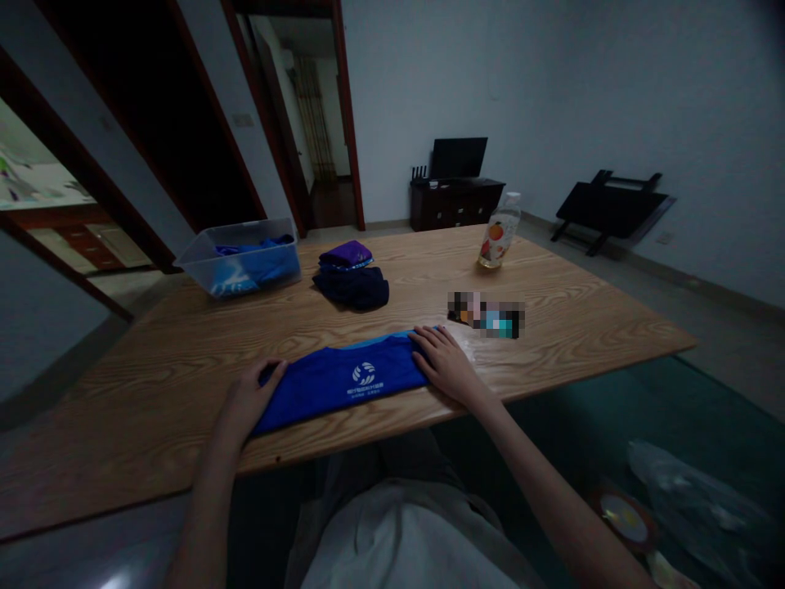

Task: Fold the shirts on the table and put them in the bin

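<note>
A folded blue shirt with a white round logo and small lettering lies as a long strip near the table's front edge. A lighter blue band shows along its far side. At the strip's left end, my left hand pinches the cloth, with a bit of blue between thumb and finger. My right hand rests flat over the right end, palm down and fingers stretched out.
On the wooden table stand a clear plastic bin holding blue cloth, a purple folded cloth, a dark navy cloth and a clear bottle. A blurred-out item lies beyond my right hand.
</note>
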`<state>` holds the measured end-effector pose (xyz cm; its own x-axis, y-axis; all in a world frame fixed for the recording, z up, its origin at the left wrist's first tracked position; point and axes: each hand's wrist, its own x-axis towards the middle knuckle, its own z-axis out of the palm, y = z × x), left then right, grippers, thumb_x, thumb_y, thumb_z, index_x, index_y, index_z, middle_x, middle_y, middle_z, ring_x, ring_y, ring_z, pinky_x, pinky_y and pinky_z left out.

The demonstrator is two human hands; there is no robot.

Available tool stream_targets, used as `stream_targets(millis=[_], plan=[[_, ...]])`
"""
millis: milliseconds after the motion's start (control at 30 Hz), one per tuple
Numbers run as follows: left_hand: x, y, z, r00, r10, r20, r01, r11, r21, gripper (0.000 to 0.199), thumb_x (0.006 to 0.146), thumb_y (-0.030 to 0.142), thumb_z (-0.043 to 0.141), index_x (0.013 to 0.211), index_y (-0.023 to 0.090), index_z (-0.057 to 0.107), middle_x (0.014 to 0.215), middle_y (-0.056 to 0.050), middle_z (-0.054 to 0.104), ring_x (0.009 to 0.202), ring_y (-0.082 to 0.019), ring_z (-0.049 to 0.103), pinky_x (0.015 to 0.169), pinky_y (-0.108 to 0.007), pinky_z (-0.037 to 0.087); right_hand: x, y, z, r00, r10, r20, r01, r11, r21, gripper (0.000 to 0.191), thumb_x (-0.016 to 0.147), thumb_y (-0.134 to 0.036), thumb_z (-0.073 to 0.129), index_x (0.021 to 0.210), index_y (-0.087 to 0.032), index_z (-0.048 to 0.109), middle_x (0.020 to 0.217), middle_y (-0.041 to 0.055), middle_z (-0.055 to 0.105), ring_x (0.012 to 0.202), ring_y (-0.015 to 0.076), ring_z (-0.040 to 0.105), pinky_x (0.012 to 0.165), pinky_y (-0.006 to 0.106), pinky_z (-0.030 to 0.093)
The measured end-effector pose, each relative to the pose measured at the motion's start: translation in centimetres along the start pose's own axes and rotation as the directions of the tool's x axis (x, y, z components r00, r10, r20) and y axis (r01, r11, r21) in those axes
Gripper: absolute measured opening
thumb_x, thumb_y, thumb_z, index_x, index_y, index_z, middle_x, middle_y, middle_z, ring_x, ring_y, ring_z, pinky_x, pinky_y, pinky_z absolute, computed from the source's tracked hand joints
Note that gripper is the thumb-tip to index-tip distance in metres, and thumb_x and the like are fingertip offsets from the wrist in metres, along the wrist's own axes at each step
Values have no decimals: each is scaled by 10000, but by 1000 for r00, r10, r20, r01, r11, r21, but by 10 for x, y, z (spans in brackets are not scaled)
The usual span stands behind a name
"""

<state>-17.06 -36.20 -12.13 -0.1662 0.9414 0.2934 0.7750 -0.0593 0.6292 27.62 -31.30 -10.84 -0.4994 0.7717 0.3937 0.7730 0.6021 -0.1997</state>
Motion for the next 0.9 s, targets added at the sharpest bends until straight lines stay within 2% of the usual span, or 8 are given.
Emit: stream_targets(millis=[333,900], plan=[[-1,1,-1,1000,1,5,-1,1000,1,506,991,684,559,1099,235,765,1142,-101,808,1088,-340,749,1021,-453,559,0,0,0,1000,0,-5,0,1000,-4,481,1145,-377,444,1575,-192,558,1629,142,581,1533,283,521,1343,552,298],[-2,2,-1,1000,10,4,-10,1000,-4,506,999,689,553,1087,238,766,1150,-102,808,1091,-334,746,1054,-461,553,0,-2,-2,1000,8,3,-8,1000,-9,481,1139,-374,446,1567,-194,570,1622,142,589,1524,299,525,1330,560,320]])
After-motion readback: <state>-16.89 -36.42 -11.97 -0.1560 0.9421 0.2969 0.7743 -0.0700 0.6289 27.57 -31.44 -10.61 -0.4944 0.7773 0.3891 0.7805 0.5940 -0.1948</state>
